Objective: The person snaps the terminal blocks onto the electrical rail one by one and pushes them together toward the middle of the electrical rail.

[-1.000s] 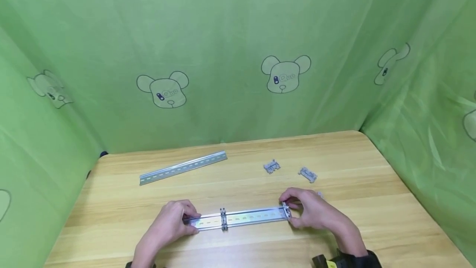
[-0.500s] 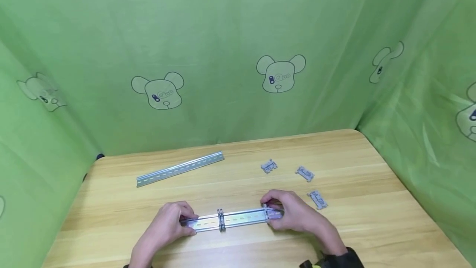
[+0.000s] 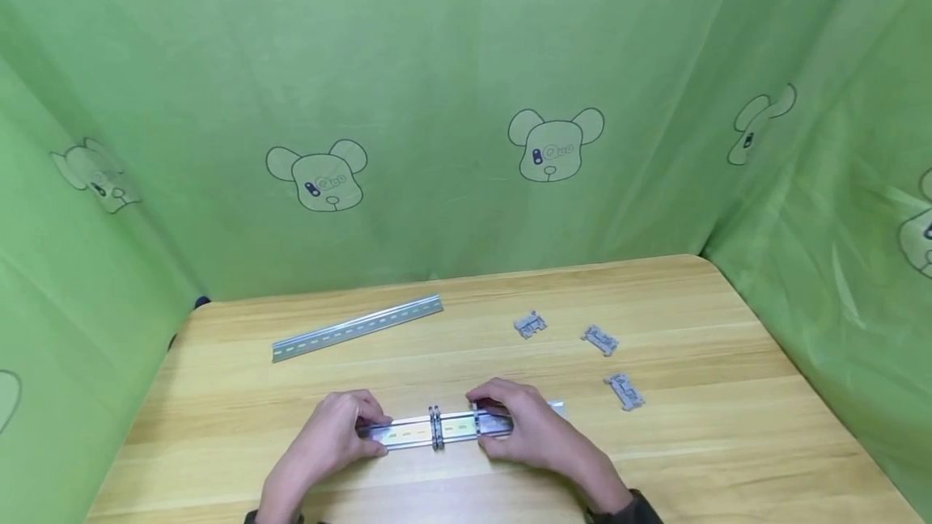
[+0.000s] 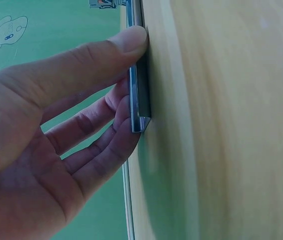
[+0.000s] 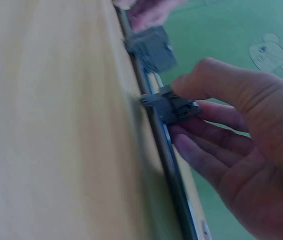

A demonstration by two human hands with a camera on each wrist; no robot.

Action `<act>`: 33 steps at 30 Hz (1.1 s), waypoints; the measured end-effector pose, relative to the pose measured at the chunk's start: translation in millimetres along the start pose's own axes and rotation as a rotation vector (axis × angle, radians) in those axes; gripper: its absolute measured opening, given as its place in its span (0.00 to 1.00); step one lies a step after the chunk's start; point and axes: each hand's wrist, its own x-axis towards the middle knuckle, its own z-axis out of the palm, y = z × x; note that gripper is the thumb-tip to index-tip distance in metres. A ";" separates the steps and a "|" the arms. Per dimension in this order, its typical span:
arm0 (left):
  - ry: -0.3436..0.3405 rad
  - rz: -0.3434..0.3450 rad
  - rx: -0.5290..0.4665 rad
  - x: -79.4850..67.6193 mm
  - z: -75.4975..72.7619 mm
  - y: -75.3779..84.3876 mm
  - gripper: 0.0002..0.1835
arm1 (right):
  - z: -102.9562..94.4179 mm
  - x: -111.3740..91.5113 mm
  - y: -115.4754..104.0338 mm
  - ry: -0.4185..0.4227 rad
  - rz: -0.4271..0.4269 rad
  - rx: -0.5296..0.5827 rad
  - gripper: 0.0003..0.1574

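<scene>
A slotted metal DIN rail (image 3: 411, 433) lies near the front of the wooden table. My left hand (image 3: 331, 429) grips its left end, thumb along the near edge and fingers behind, as the left wrist view shows. Grey terminal blocks (image 3: 437, 428) stand upright across the rail, side by side, left of its middle. To their right, my right hand (image 3: 527, 427) pinches another grey terminal block (image 5: 174, 107) that sits across the rail. In the right wrist view a small gap separates this block from the mounted terminal blocks (image 5: 154, 50).
A second DIN rail (image 3: 357, 328) lies slanted at the back left of the table (image 3: 728, 427). Three loose grey terminal blocks lie at the right: one farther back (image 3: 530, 324), one beside it (image 3: 600, 340) and one nearer (image 3: 624, 391). Green curtain (image 3: 437, 225) surrounds the table.
My right hand has moved left along the rail with its terminal block, from the right end to near the mounted ones. The left hand keeps its grip on the left end.
</scene>
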 end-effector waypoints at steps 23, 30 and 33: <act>-0.008 -0.010 0.000 0.5 2.1 -3.1 0.18 | 30.8 15.2 -16.6 0.030 -0.060 0.027 0.33; -0.008 -0.014 -0.006 0.9 2.8 -4.8 0.17 | 35.2 16.4 -17.5 0.018 -0.070 0.011 0.38; -0.008 -0.009 -0.017 0.9 2.4 -4.3 0.18 | 37.8 16.9 -18.2 0.021 -0.063 -0.007 0.40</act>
